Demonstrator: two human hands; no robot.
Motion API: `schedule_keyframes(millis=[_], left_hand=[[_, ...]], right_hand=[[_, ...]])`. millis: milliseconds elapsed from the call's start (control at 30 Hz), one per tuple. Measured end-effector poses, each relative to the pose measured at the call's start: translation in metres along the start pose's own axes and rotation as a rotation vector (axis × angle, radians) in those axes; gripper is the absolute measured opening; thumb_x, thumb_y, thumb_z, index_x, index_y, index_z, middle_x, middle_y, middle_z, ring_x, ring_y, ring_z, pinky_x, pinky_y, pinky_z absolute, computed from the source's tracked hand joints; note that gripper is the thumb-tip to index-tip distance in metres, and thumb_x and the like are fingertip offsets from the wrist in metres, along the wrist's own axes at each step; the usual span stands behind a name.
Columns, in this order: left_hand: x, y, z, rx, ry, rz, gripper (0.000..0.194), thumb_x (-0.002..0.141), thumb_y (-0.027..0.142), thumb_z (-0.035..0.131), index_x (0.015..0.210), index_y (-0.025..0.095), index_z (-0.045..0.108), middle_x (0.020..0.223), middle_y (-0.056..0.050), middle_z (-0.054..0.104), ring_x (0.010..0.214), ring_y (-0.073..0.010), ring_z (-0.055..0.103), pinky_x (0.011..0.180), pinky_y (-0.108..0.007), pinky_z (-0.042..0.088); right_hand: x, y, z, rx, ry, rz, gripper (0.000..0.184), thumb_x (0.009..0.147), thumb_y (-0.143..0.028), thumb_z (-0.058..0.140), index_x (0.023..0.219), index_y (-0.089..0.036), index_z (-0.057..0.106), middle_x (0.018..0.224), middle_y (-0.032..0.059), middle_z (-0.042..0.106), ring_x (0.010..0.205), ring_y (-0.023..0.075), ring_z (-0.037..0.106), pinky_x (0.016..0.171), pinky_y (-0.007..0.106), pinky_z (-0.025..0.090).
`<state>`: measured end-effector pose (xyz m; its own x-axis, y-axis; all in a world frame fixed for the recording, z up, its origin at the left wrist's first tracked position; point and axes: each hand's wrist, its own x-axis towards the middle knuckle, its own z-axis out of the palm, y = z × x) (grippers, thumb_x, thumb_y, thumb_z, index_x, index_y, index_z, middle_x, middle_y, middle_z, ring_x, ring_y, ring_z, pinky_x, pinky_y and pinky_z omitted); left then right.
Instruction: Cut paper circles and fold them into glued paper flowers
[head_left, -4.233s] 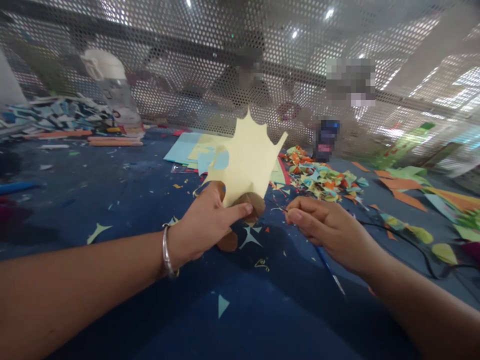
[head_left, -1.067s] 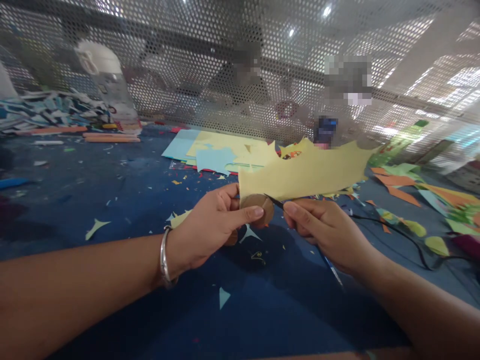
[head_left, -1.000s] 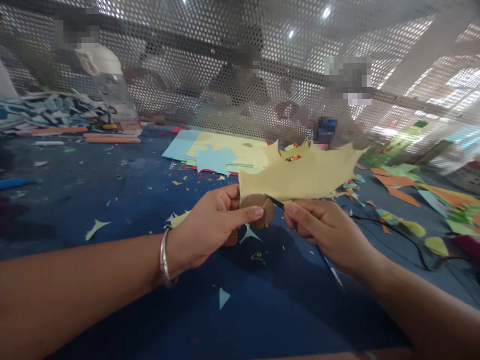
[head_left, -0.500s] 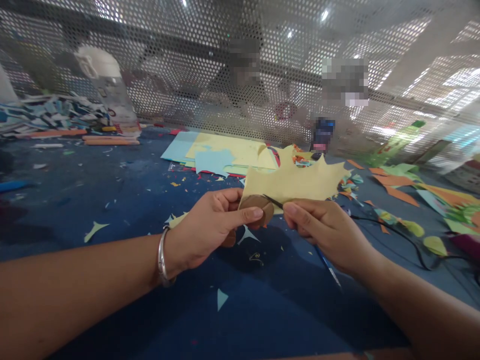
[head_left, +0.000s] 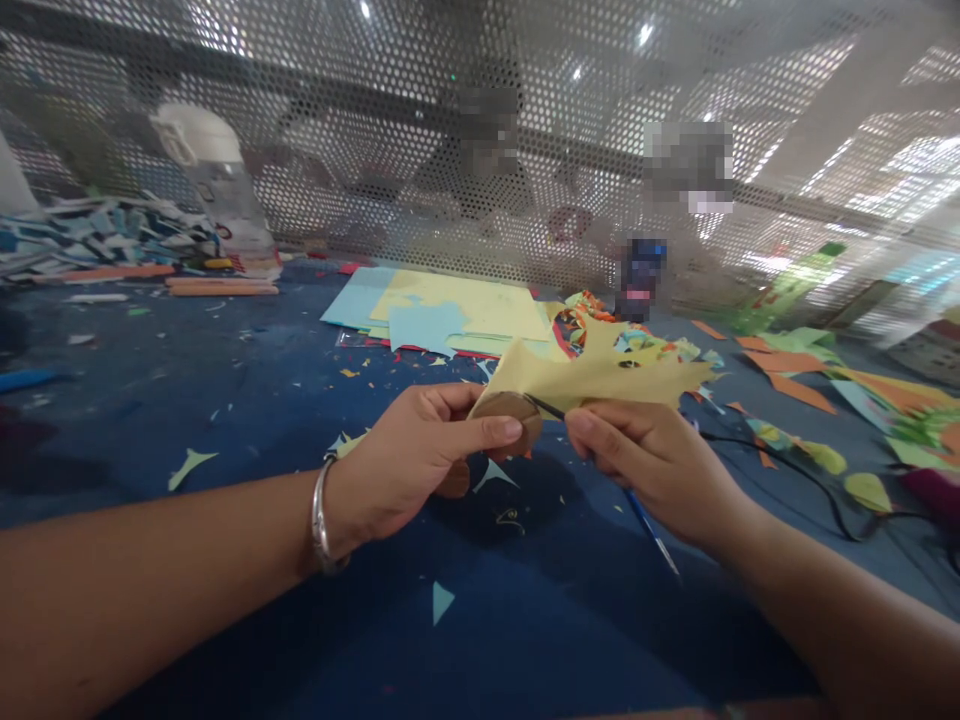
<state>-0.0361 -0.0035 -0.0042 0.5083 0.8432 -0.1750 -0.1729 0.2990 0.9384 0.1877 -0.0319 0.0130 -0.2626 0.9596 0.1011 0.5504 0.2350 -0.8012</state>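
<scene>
My left hand [head_left: 420,455], with a silver bangle at the wrist, pinches a round brown piece [head_left: 517,408] together with a yellow paper [head_left: 592,378] whose far edge is jagged. The thumb lies over the brown piece. Below these fingers another rounded brown piece [head_left: 454,482] shows; I cannot tell whether it is held. My right hand [head_left: 637,450] is closed on a thin dark-bladed tool [head_left: 546,406], its tip at the brown piece's edge against the yellow paper. Fingers hide the tool's handle. A blue pen-like stick [head_left: 652,535] shows below the right hand.
Stacked blue and yellow sheets [head_left: 465,310] lie ahead on the blue table [head_left: 300,620] among paper scraps. A bottle [head_left: 221,190] stands back left by a heap of paper strips [head_left: 97,235]. A perforated screen [head_left: 360,120] rises behind. A black cable [head_left: 817,490] crosses the right.
The yellow paper has tilted and its jagged part has dropped lower and a little to the right, uncovering colourful scraps behind. Both hands keep nearly the same places and grips.
</scene>
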Motion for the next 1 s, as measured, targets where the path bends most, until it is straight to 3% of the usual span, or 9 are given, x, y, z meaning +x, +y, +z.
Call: schedule_keyframes(millis=[667,1000], left_hand=[[-0.0007,-0.0029,-0.0013,-0.002,-0.056,0.001,0.026,0.074,0.035,0.084,0.090,0.017,0.074,0.073,0.002,0.059,0.048,-0.0011,0.022,0.047,-0.024,0.010],[0.0009,-0.0045,-0.0030,0.078,-0.081,0.036,0.030,0.076,0.035,0.082,0.097,0.015,0.075,0.074,0.000,0.061,0.050,-0.0023,0.028,0.045,-0.020,0.017]], right_hand=[[0.0017,-0.0077,-0.0029,-0.083,-0.005,-0.125,0.042,0.098,-0.045,0.050,0.063,-0.022,0.050,0.055,-0.0051,0.034,0.049,0.0096,0.028,0.046,0.026,0.023],[0.0008,-0.0062,-0.0051,-0.084,-0.041,-0.172,0.040,0.099,-0.044,0.051,0.068,-0.019,0.052,0.060,-0.0048,0.042,0.055,0.0090,0.036,0.051,0.023,0.032]])
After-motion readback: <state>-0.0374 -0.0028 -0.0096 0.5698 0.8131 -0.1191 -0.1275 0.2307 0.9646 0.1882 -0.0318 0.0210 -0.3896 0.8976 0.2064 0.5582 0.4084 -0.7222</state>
